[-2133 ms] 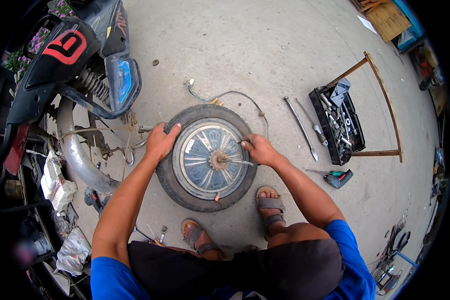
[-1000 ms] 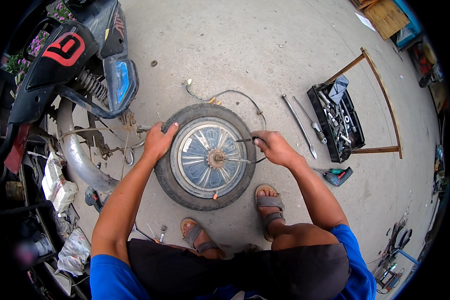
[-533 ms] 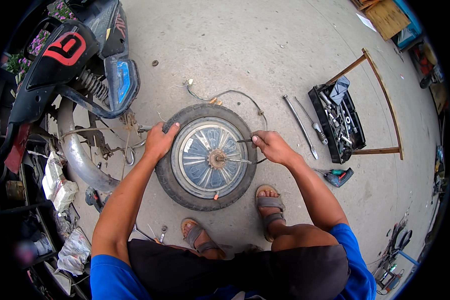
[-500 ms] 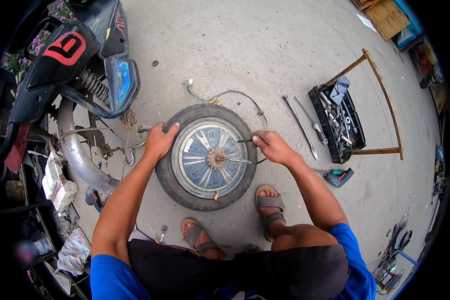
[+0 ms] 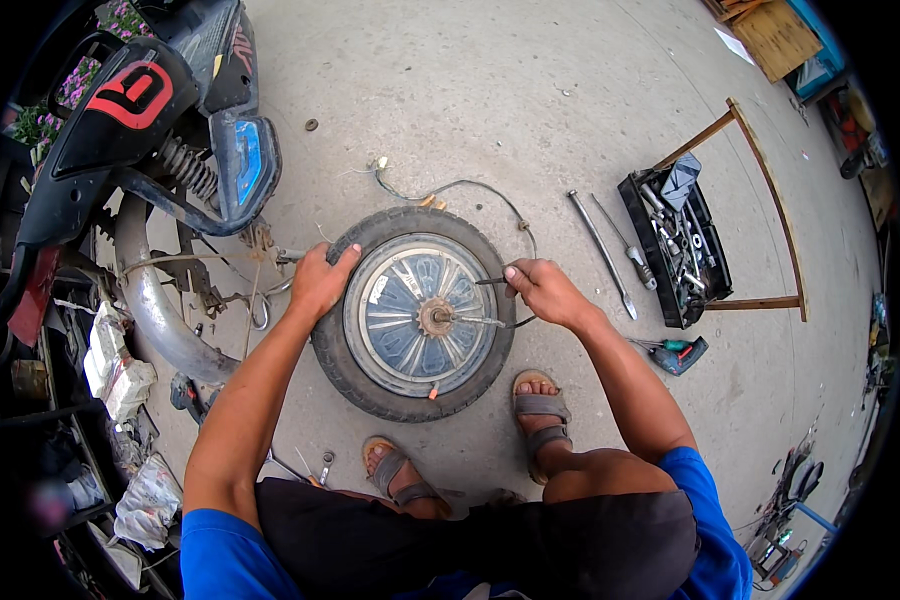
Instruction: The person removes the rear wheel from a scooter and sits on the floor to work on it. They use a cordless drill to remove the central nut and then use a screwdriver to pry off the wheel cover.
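A wheel with a black tyre (image 5: 383,402) and a grey hub (image 5: 390,350) lies flat on the floor before my feet. My left hand (image 5: 322,280) is closed over the tyre's left side, its thumb on top near the rim. In my right hand (image 5: 547,290), at the wheel's right edge, a thin dark rod (image 5: 489,281) is pinched, its tip reaching over the rim. What kind of tool it is, I cannot make out. From the hub's axle (image 5: 437,316) a dark cable (image 5: 460,183) leads out under my right hand and curves round the far side, ending in a pale connector.
On the right stands a black toolbox (image 5: 682,240) full of sockets and wrenches, inside a wooden frame (image 5: 770,200). A long metal bar (image 5: 602,255), a screwdriver (image 5: 638,262) and a power drill (image 5: 680,355) lie by it. A partly dismantled scooter (image 5: 170,120) occupies the left.
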